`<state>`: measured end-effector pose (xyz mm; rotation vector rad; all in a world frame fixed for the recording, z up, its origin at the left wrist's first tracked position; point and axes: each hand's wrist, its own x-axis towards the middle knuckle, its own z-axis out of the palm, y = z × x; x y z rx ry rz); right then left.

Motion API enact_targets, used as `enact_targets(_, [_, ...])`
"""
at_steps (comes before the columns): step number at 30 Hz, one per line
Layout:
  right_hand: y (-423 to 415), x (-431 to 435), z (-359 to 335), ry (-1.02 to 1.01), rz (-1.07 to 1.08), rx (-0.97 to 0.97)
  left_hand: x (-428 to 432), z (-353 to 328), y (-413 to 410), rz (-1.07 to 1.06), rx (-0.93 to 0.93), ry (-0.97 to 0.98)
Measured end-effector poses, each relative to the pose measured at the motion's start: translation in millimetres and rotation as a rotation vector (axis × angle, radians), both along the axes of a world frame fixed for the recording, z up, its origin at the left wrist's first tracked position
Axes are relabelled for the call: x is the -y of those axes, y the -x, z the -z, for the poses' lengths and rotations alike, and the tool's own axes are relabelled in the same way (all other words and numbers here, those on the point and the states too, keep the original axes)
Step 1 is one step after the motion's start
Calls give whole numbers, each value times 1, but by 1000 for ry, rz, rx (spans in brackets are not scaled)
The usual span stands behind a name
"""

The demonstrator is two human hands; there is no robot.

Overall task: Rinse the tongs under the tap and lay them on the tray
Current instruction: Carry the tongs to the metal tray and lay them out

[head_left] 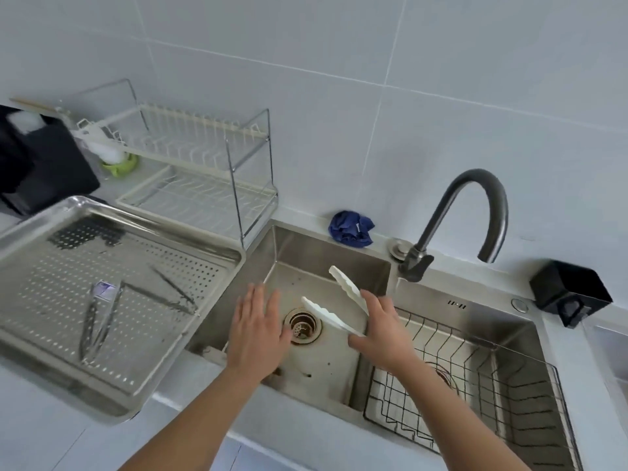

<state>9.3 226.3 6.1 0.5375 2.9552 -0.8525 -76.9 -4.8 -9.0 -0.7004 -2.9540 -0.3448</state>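
My right hand (382, 331) grips a pair of white plastic tongs (326, 312) by the hinge end. Their two arms are spread and point up-left over the sink's left basin. My left hand (256, 329) hovers flat with fingers apart over the same basin, just left of the drain (303, 326), holding nothing. The dark curved tap (475, 212) stands at the back right; no water shows at its spout. A perforated steel tray (30, 338) sits on the counter to the left, with metal tongs (97, 321) and thin tweezers (170, 294) lying on it.
A wire basket (492, 392) fills the sink's right basin. A white two-tier dish rack (204, 164) stands behind the tray. A crumpled blue cloth (351, 229) lies on the sink's back ledge. A black holder (571, 290) sits at the right, and a dark appliance (37, 164) at far left.
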Motion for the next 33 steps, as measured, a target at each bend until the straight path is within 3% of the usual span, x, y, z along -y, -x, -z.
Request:
enact_targets(13, [102, 239, -39, 29, -115, -106, 257, -26, 76, -176, -7, -24])
enact_targets(18, [143, 330, -35, 43, -183, -11, 333, -17, 87, -221, 40, -8])
enact_targets(33, [290, 440, 32, -12, -260, 105, 411, 37, 186, -365, 109, 84])
